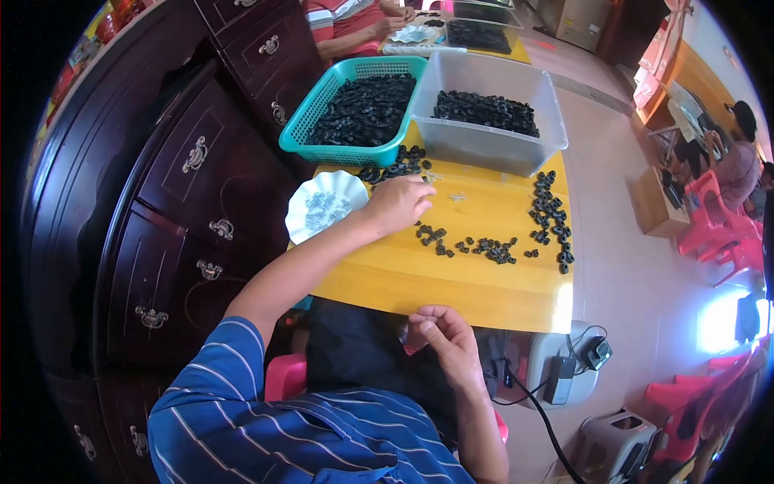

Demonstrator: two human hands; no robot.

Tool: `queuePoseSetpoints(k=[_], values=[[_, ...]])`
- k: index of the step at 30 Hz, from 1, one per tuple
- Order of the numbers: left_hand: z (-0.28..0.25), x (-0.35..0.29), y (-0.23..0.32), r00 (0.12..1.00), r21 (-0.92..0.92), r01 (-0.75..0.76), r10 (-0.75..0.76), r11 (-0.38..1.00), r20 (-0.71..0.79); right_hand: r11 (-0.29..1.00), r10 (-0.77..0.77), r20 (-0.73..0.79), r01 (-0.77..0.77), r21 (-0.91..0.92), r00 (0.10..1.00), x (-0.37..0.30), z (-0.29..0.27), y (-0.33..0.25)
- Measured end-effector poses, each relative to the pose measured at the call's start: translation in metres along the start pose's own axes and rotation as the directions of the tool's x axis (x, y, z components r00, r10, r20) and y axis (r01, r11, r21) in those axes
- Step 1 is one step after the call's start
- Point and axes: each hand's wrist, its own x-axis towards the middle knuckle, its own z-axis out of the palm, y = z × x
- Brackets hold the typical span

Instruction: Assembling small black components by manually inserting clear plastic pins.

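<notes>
My left hand (399,205) reaches over the yellow table (375,274), its fingers bent together beside a few small thin metal pieces and a black part. What its fingertips hold, if anything, is too small to make out. My right hand (451,343) is at the table's front edge, thumb against fingers; whatever lies in that pinch cannot be made out. A white scalloped dish (296,214) with many small shiny pieces stands left of my left wrist. Small black parts (492,249) lie in loose clusters across the middle, and more black parts (548,211) line the right side.
A green basket (292,143) and a clear plastic bin (488,143), both holding black parts, stand at the far side. Dark drawers (193,169) border the left. Beyond, another person's hands (389,27) work at a table. Pink chairs (709,210) and a grey stool (617,427) are right.
</notes>
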Motion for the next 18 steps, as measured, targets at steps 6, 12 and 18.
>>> queuePoseSetpoints(k=[6,12,18], values=[[0.035,0.03,-0.005,0.998,0.053,-0.028,0.026,0.998,0.053,1.0,0.006,-0.009,-0.006,-0.014,1.0,0.0,-0.003,-0.001],[0.048,0.037,-0.01,0.991,0.081,0.024,-0.034,0.996,0.132,1.0,-0.022,-0.013,0.022,-0.019,1.0,0.001,-0.004,0.0],[0.037,0.02,-0.006,0.998,0.1,0.04,-0.045,0.994,0.039,0.999,-0.015,-0.01,0.015,-0.03,1.0,0.001,-0.008,0.001]])
